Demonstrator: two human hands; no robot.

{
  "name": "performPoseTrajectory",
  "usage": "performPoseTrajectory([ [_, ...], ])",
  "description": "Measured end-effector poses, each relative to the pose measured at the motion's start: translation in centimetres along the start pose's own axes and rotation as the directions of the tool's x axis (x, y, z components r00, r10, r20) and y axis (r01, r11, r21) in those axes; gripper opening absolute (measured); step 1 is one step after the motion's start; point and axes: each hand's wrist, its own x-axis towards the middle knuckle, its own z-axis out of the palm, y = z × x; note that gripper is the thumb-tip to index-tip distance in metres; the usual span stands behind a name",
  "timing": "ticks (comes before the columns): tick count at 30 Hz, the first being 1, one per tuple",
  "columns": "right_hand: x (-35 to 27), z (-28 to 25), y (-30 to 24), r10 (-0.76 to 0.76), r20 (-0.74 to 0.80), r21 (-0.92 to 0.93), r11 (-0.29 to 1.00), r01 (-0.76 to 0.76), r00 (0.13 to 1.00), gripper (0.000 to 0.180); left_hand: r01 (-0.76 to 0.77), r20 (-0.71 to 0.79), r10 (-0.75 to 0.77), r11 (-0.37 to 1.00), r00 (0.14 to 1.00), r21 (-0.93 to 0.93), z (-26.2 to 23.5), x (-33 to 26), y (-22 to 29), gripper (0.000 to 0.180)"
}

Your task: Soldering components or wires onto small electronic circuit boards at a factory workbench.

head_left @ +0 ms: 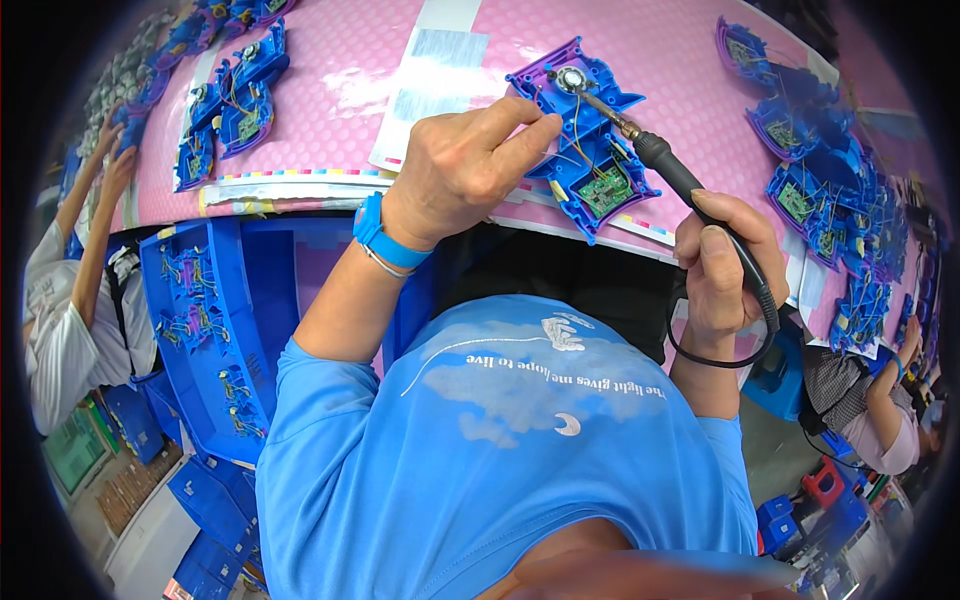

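In my right hand (730, 255) is a soldering iron (655, 152) with a black handle, held like a pen. Its metal tip points up and left, reaching the edge of a small round speaker (571, 79). That speaker sits in an open blue and purple plastic shell (625, 98). Lower in the same shell lies a green circuit board (605, 190), with thin wires running up from it. My left hand (475, 160) is closed in a pinch at the shell's left side. What its fingertips hold, if anything, I cannot make out.
Pink patterned covering lies over the table (340, 70). More wired shells stand at the left (240, 100) and in a pile at the right (800, 190). A blue crate (215, 440) with wired parts is beside my left arm. Co-workers' hands (118, 160) and arms show at both sides.
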Motion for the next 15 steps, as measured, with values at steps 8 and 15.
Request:
performPoseTrajectory([
  [8,0.1,-0.3,0.51,-0.031,0.031,0.014,0.999,0.031,0.999,0.031,-0.102,-0.001,0.102,0.994,0.995,0.05,-0.14,0.21,-0.17,0.028],
  [15,0.3,0.09,0.97,0.04,-0.021,0.07,0.997,-0.038,0.999,0.025,-0.114,0.016,0.113,0.99,0.993,0.079,0.62,0.74,-0.85,0.029],
])
